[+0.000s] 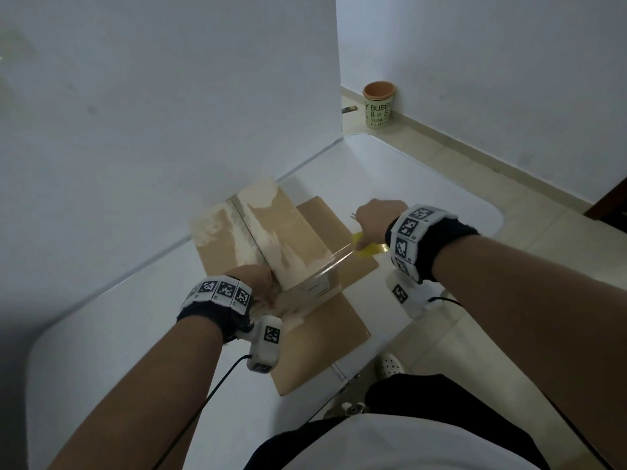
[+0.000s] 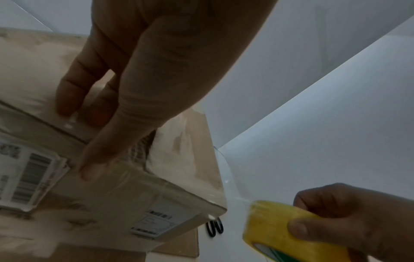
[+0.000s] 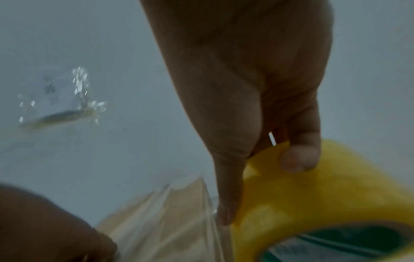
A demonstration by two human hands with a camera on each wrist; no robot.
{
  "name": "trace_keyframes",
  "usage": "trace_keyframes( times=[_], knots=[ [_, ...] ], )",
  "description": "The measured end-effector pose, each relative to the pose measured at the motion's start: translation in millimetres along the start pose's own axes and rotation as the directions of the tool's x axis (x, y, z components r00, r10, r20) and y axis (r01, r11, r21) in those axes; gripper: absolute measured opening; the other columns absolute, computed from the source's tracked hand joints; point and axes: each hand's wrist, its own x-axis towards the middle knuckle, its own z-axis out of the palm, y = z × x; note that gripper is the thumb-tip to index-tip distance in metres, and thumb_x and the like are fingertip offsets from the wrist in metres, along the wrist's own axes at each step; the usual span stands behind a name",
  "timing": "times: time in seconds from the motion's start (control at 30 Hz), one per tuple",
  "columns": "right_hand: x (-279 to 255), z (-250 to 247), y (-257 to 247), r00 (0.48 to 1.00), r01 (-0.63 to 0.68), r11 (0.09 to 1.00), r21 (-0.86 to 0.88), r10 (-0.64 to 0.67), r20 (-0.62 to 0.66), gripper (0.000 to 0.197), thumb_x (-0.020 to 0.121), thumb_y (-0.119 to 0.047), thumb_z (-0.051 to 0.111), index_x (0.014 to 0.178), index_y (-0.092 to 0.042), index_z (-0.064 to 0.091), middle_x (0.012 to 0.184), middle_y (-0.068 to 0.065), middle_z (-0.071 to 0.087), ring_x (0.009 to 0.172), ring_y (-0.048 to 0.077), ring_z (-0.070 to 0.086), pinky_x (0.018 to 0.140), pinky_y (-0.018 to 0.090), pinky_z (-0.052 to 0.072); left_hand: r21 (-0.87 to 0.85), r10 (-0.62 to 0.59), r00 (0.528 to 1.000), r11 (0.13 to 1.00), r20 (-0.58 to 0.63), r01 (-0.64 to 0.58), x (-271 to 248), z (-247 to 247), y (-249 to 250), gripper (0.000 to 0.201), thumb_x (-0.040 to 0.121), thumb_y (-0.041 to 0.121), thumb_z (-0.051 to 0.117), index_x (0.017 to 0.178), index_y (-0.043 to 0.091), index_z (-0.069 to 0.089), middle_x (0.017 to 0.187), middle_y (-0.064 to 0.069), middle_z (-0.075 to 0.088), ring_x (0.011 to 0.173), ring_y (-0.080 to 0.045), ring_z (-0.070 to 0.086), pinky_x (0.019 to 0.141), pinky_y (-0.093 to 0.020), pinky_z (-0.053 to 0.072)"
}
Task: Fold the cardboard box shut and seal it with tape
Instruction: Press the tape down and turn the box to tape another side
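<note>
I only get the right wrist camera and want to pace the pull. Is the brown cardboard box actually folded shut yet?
Observer: Yes. From the head view, both top flaps of the brown cardboard box lie flat and meet at a centre seam.
Operator: What anchors the tape?
Observer: The left hand presses straight fingers on the box's near end, where the clear tape strip starts. The strip runs out to the yellow tape roll gripped by the right hand.
Operator: Anything to cut with?
Observer: Black loops, probably scissor handles, lie on the white table beside the box's corner.
</note>
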Motion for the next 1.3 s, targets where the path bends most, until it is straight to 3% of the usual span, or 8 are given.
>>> trace_keyframes(
  times=[0.17,0.3,0.43,0.57,0.73,0.97,1.13,1.3],
  knots=[
    [6.0,20.7,3.8,0.998,0.015,0.999,0.04,-0.013,-0.069,0.033,0.087,-0.035,0.066,0.076,-0.006,0.056,0.06,0.003,0.048,0.047,0.015,0.046,0.042,0.023,0.033,-0.036,-0.006,1.0,0.999,0.008,0.006,1.3,0.1,-0.5,0.052,0.082,0.029,0.073,0.122,0.004,0.052,0.121,-0.014,0.061,0.1,-0.03,0.062,0.084,-0.034,0.049],
    [11.3,27.7,5.7,0.996,0.013,1.0,0.017,-0.012,-0.093,0.032,0.088,-0.037,0.064,0.081,-0.007,0.059,0.065,0.003,0.047,0.06,0.021,0.055,0.053,0.026,0.043,-0.064,-0.016,1.0,0.998,0.024,0.017,4.5,-0.1,-2.3,0.054,0.082,0.029,0.074,0.124,0.003,0.051,0.121,-0.014,0.061,0.1,-0.03,0.062,0.086,-0.036,0.051],
    [21.1,32.3,2.2,0.993,0.023,0.999,-0.028,-0.027,-0.114,0.028,0.089,-0.036,0.061,0.083,-0.008,0.063,0.068,0.002,0.049,0.068,0.023,0.055,0.062,0.03,0.048,-0.087,-0.015,1.0,0.996,0.024,0.017,7.7,2.1,-4.3,0.05,0.08,0.026,0.076,0.118,0.002,0.053,0.118,-0.014,0.061,0.089,-0.026,0.058,0.075,-0.032,0.048],
    [31.4,38.7,1.5,0.99,0.022,0.996,-0.091,-0.034,-0.138,0.022,0.092,-0.028,0.057,0.081,-0.01,0.059,0.079,0.005,0.05,0.073,0.023,0.048,0.064,0.031,0.044,-0.08,-0.011,1.0,0.997,0.007,0.011,11.7,5.9,-5.1,0.053,0.079,0.026,0.077,0.118,0.002,0.051,0.117,-0.015,0.061,0.105,-0.031,0.06,0.077,-0.033,0.049],
    [44.9,37.9,-1.0,0.989,0.056,0.99,-0.125,-0.073,-0.131,0.021,0.091,-0.032,0.058,0.083,-0.012,0.061,0.084,0.005,0.055,0.088,0.026,0.056,0.068,0.034,0.044,-0.075,-0.002,1.0,0.997,-0.018,0.001,16.9,10.8,-9.2,0.052,0.078,0.026,0.078,0.116,0.002,0.051,0.115,-0.015,0.059,0.106,-0.032,0.058,0.083,-0.037,0.049],
    [62.5,47.5,-5.3,0.989,0.095,0.981,-0.167,-0.113,-0.097,0.037,0.093,-0.041,0.057,0.11,-0.01,0.066,0.116,0.01,0.063,0.116,0.026,0.055,0.097,0.037,0.043,-0.085,0.02,0.998,0.996,-0.053,-0.024,26.4,17.6,-15.0,0.049,0.076,0.025,0.078,0.112,0.006,0.05,0.114,-0.012,0.055,0.095,-0.026,0.055,0.074,-0.03,0.041],
    [63.4,41.7,-19.2,0.983,0.107,0.985,-0.134,-0.125,-0.132,0.021,0.09,-0.032,0.058,0.081,-0.014,0.065,0.088,0.005,0.065,0.089,0.025,0.062,0.082,0.036,0.053,-0.036,0.021,0.977,0.999,-0.213,-0.03,26.1,38.4,-15.9,0.054,0.077,0.041,0.071,0.116,0.014,0.044,0.12,-0.007,0.045,0.088,-0.023,0.052,0.066,-0.03,0.042],
    [67.1,50.0,-30.0,0.972,0.164,0.986,-0.04,-0.169,-0.166,0.039,0.091,-0.009,0.043,0.057,-0.019,0.027,0.074,0.006,0.051,0.08,0.026,0.057,0.07,0.03,0.046,0.12,0.137,0.906,0.988,-0.4,-0.096,30.1,42.8,0.5,0.064,0.086,0.048,0.062,0.13,0.008,0.038,0.124,-0.008,0.041,0.092,-0.028,0.06,0.065,-0.035,0.048]
  ],
)
